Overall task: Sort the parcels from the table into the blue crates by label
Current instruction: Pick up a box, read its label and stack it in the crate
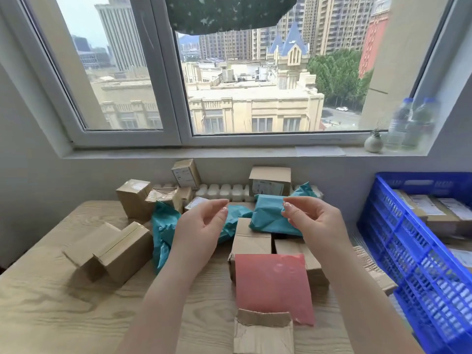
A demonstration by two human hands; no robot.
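A wide window [229, 72] fills the wall ahead, looking out on city blocks, with a dark green cloth [224, 14] hanging at its top. Under it stands a pale wooden table [51, 302] that runs from the left wall across to a blue crate [408, 264] at the right edge. The crate already holds several cardboard parcels with white labels [434, 208].

The table is crowded with parcels. Two brown boxes [109, 249] lie side by side at the left, and a taller box [132, 198] stands behind them near the wall. A teal mailing bag [163, 231] sprawls crumpled in the middle, and another teal bag [270, 215] rests on top of the boxes to its right. A pink flat mailer [273, 284] lies nearer the person, propped over a brown box [251, 241], with a torn cardboard box [263, 333] touching its near edge. Two more boxes [269, 180] sit against the wall by a white radiator.

Both of the person's bare arms reach out over the pile. The left hand [201, 223] hovers with loosely bent fingers, holding nothing. The right hand [311, 215] is in front of the second teal bag with fingers curled; I cannot tell whether it grips the bag.

On the sill at the right stand two clear water bottles [408, 123] and a small round vase [373, 143].
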